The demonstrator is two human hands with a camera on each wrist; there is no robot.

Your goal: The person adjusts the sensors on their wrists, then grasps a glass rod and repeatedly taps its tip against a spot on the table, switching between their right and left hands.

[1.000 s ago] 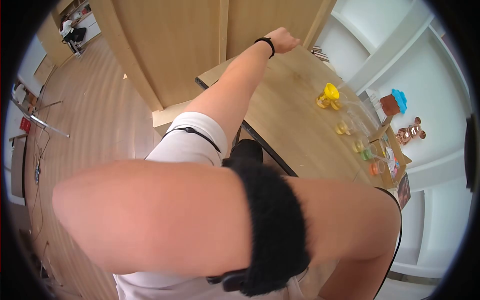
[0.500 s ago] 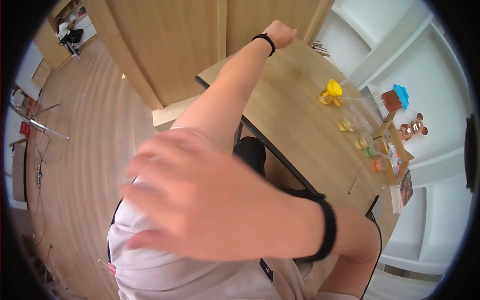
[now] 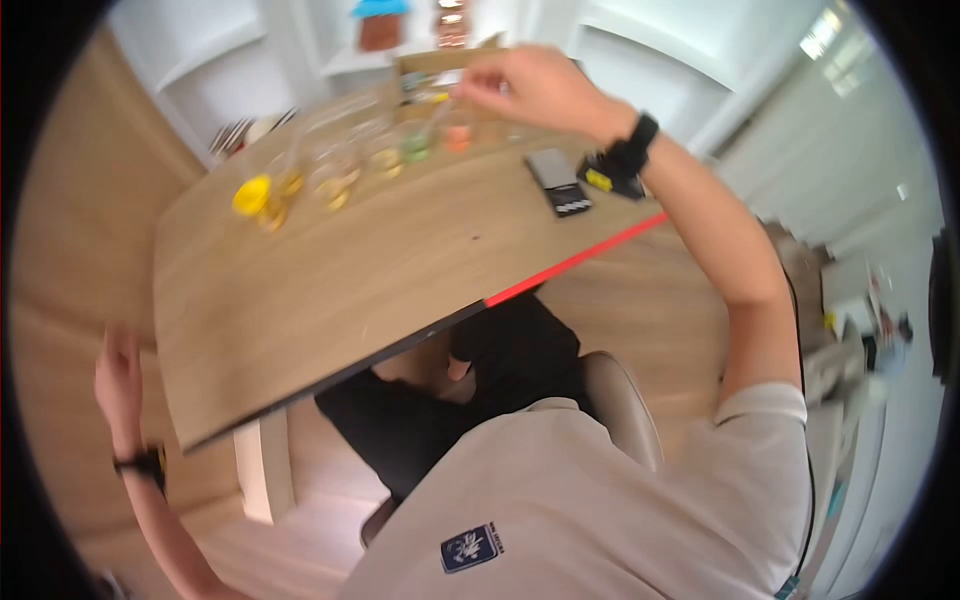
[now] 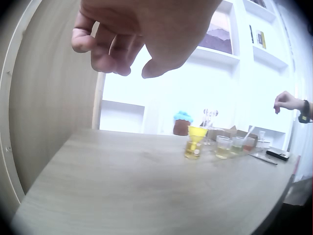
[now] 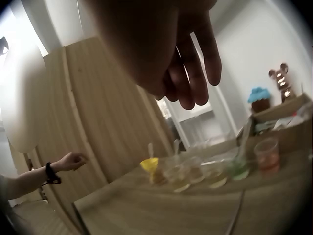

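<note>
My left hand (image 3: 120, 385) hangs in the air beside the table's left edge. Its fingers (image 4: 102, 61) curl loosely around nothing in the left wrist view. My right hand (image 3: 535, 90) is raised over the far side of the table, its fingers (image 5: 195, 81) drooping and holding nothing. Below it stand clear cups of liquid, including an orange one (image 5: 268, 157) and a green one (image 5: 238, 169). Several cups of yellowish liquid, among them one cup (image 4: 223, 148), stand farther left. A yellow funnel (image 4: 197, 132) sits in a small container of amber liquid (image 4: 192, 151).
A small digital scale (image 3: 558, 182) lies beside a black box with a yellow label (image 3: 612, 180) on the right of the table (image 3: 330, 290). An open cardboard box (image 5: 286, 122) stands behind the cups. A wooden panel (image 4: 54, 83) rises at the left.
The head view has swung right to face the table. My right arm has moved from across the body to above the cups, and my left hand now appears lower at the left.
</note>
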